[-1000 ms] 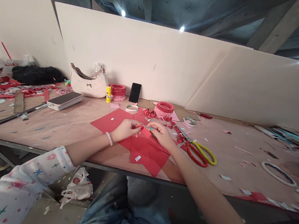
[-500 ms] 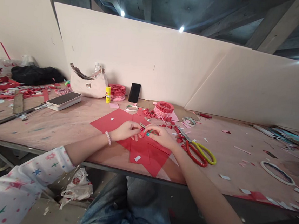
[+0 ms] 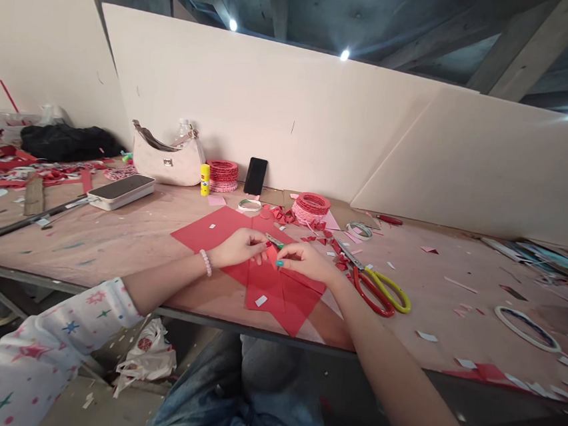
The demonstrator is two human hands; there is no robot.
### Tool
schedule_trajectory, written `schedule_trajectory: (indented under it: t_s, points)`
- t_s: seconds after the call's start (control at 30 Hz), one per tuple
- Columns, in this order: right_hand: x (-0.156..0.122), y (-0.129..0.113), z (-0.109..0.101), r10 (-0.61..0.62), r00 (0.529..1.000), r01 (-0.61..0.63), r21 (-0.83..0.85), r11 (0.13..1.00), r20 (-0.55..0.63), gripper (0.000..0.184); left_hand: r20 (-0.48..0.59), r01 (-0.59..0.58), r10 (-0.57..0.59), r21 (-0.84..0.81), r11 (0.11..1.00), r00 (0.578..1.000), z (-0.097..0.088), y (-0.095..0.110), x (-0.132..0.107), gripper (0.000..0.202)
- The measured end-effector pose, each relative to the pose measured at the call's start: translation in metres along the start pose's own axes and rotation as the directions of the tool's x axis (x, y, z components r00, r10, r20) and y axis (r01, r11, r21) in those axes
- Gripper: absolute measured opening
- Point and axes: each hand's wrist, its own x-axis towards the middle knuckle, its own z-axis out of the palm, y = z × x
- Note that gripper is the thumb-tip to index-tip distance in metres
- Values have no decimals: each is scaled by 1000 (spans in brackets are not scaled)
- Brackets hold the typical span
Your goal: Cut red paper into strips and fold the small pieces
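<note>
Over the red paper sheets [image 3: 299, 308], my left hand [image 3: 237, 249] pinches a small piece of red paper [image 3: 272, 255] between thumb and fingers. My right hand [image 3: 304, 260] closes on the same piece from the other side, its thumb with a teal nail near the lower edge. Just behind the fingertips lies a green-handled tool [image 3: 275, 241], partly hidden, so I cannot tell its kind. Small white paper bits [image 3: 261, 300] rest on the sheets. Large scissors [image 3: 377, 292] with red and yellow handles lie to the right of my right hand.
Stacks of red and pink rings [image 3: 310, 207] stand behind my hands, with folded red paper bits [image 3: 284, 215] beside them. Further back are a phone [image 3: 256, 176], a glue stick [image 3: 205, 180] and a handbag [image 3: 167, 161]. A white oval ring [image 3: 528, 329] lies at right; a white case [image 3: 122, 192] at left.
My right hand's fingers have shifted slightly down and away from the left fingertips, showing more of the red paper piece and the green-handled tool. The left hand has barely moved.
</note>
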Motion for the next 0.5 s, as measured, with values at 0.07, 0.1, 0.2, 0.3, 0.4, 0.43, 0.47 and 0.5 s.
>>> schedule_trajectory:
  t_s: [0.07,0.1,0.2,0.3,0.4,0.43,0.47,0.5]
  points:
    - [-1,-2,-2,12,1000,-12,-3,1000,18,13,-34,-5,6,22,1000,999,-1,-1,0,36]
    - [-1,-3,-2,16,1000,-16,-6,1000,23,13,-40,-11,12,35,999,999,-1,-2,0,36]
    - [-1,-5,-3,18,999,-18,-8,1000,35,14,-24,-39,40,63,997,999,-1,-3,0,36]
    - [-1,-5,-2,3,1000,-4,36,999,28,19,20,-43,42,44,998,999,1,-3,-1,33]
    - [-1,-6,-3,-12,999,15,74,997,-37,23,38,-20,20,1,1000,999,1,-3,-1,31]
    - [-1,-6,-3,-17,998,21,74,997,-54,23,35,-7,8,-12,1000,999,0,-3,-1,32]
    - [-1,-6,-3,-21,998,26,72,997,-57,21,33,8,-7,-26,1000,999,0,-2,-1,32]
    - [-1,-5,-3,-27,998,31,68,997,-52,20,34,23,-22,-41,999,999,0,-2,-1,33]
